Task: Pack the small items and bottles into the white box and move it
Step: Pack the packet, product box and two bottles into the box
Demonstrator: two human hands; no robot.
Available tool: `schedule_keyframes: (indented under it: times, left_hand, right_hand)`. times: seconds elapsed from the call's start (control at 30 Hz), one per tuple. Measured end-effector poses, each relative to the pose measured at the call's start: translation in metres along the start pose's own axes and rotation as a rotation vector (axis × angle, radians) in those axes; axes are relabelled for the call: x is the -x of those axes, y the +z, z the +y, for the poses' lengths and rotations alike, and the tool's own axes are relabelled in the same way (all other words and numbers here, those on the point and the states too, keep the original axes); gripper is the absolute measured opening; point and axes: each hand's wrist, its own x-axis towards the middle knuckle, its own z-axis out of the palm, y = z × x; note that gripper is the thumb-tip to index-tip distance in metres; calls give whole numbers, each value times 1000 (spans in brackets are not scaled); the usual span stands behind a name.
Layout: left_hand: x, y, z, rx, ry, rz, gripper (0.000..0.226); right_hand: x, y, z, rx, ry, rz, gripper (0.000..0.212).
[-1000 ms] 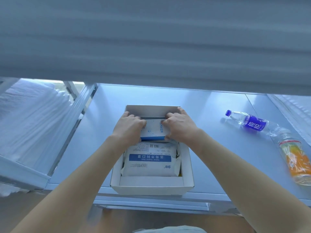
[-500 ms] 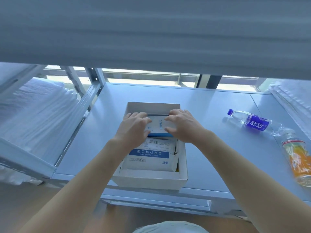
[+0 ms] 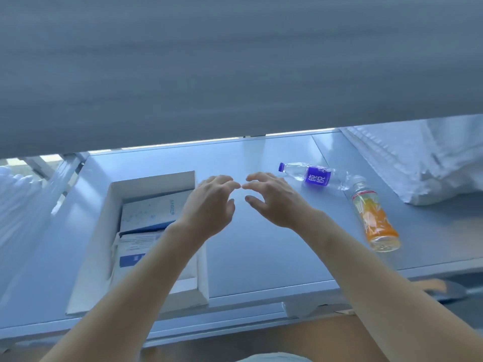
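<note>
The white box (image 3: pixel 109 220) lies open on the grey shelf at the left. Inside it a small white-and-blue carton (image 3: pixel 150 212) sits at the far end, and a white packet with a blue band (image 3: pixel 133 250) lies nearer me. My left hand (image 3: pixel 210 205) hovers just right of the box's far corner, fingers loosely bent, holding nothing. My right hand (image 3: pixel 271 198) is beside it, fingertips almost touching the left's, also empty. A clear water bottle with a purple label (image 3: pixel 312 175) lies on its side to the right. An orange drink bottle (image 3: pixel 372 218) lies beyond it.
The grey shelf surface (image 3: pixel 261 257) runs to a front edge near me. A dark upper shelf (image 3: pixel 235 61) overhangs the whole top of the view. White folded fabric (image 3: pixel 423 163) is stacked at the far right, and more white fabric (image 3: pixel 21 205) at the left.
Both hands have let go of the small carton, left it in the box and moved right, out over the shelf toward the bottles. The view has swung right.
</note>
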Motion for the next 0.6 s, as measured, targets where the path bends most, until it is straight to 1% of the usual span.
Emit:
schedule_keyframes:
  times: [0.37,0.53,0.6]
  left_hand:
    - [-53,55,120,40,131,-85,39]
    - [-69,78,167,55,182,-108,39]
    - [-72,88,184,67,193,-122,38]
  right_hand:
    - [103,-54,134,5,316,72,37]
    - [148,-69,187,3,472,49,38]
    - [164,-74,204,-16,513,41,42]
